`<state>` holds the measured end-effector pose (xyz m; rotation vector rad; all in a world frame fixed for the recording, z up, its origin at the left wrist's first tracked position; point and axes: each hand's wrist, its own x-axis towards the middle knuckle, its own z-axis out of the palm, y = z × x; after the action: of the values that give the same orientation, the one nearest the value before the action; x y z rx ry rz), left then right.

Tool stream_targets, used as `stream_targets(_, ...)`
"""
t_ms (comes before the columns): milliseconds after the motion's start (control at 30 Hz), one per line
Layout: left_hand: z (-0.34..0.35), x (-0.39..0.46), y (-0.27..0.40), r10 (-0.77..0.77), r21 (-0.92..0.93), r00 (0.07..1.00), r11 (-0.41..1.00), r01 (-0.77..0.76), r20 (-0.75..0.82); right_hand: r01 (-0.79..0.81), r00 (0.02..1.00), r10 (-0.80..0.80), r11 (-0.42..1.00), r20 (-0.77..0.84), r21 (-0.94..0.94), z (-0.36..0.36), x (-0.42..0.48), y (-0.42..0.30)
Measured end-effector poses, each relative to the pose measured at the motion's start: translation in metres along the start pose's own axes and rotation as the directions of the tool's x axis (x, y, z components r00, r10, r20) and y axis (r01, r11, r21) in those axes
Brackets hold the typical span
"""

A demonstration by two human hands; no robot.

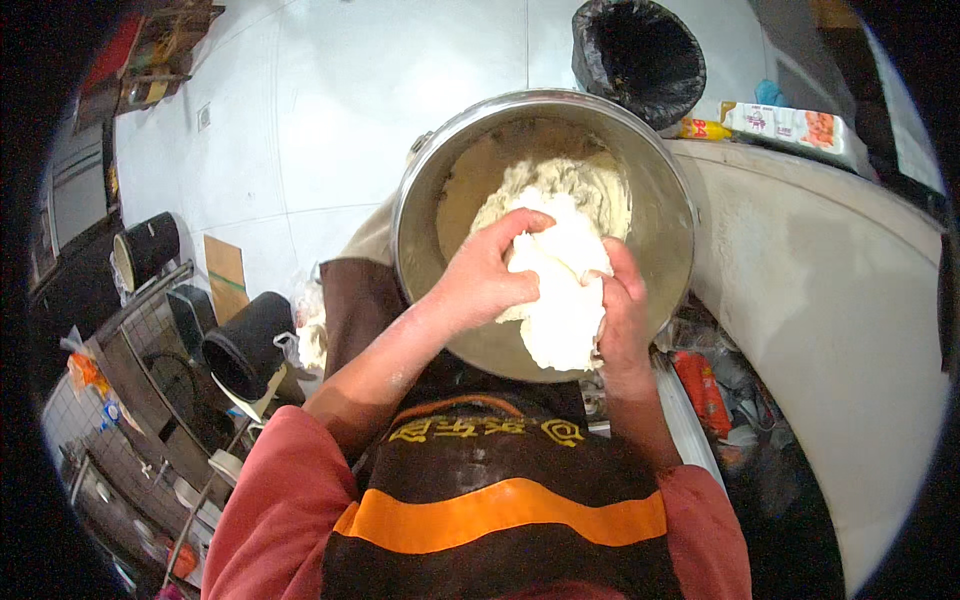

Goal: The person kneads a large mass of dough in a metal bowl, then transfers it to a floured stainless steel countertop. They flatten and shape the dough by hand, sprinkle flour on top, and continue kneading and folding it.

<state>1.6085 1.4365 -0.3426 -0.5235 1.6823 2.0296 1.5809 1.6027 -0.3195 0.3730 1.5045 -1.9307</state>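
Between my two hands I hold a large, ragged lump of pale dough [559,300], brightly lit. My left hand [499,266] grips its left side, thumb and fingers pressed into it. On the right side, my right hand [622,307] has its fingers curled around the edge. The lump is over a big round metal pot [671,247], towards the near side of its opening. More rough dough [600,184] lies in the pot beyond my hands, partly hidden by the lump. Flour dust marks my left forearm.
A bin lined with a black bag [637,64] stands past the pot. To the right is a pale counter [817,225] with a printed soft pack [795,127] on its edge. Black cylinders [247,345] and a wire rack [154,330] stand at the left. A red package [701,394] lies low at right.
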Motion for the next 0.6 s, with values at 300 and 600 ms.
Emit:
stream_targets(300, 0.002, -0.093, 0.026, 0.133, -0.892, 0.989, 0.439, -0.112, -0.059, 0.212, 0.977, -0.208, 0.891, 0.054, -0.402, -0.028, -0.025, -0.062)
stream_targets(600, 0.021, -0.147, -0.046, 0.126, -0.752, 0.91, 0.525, -0.398, -0.394, -0.214, 0.898, 0.161, 0.973, 0.411, 0.087, 0.05, -0.058, 0.04)
